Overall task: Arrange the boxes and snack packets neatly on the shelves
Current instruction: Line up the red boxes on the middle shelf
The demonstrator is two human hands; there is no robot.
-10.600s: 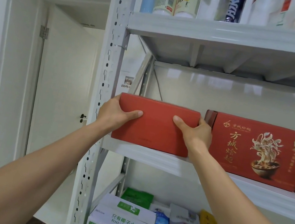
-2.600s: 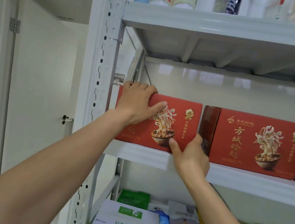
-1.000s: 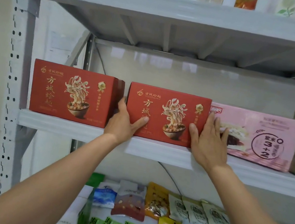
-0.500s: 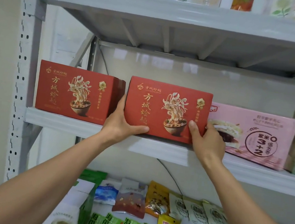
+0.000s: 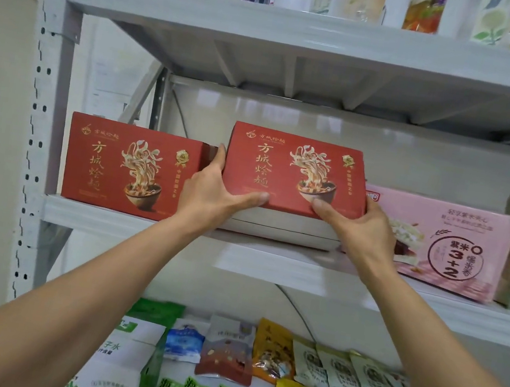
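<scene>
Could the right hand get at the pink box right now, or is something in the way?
Probably not yet: the right hand is gripping the lifted red noodle box together with the left hand. The pink box sits just beside it, front face unblocked, so once freed it looks reachable.
</scene>
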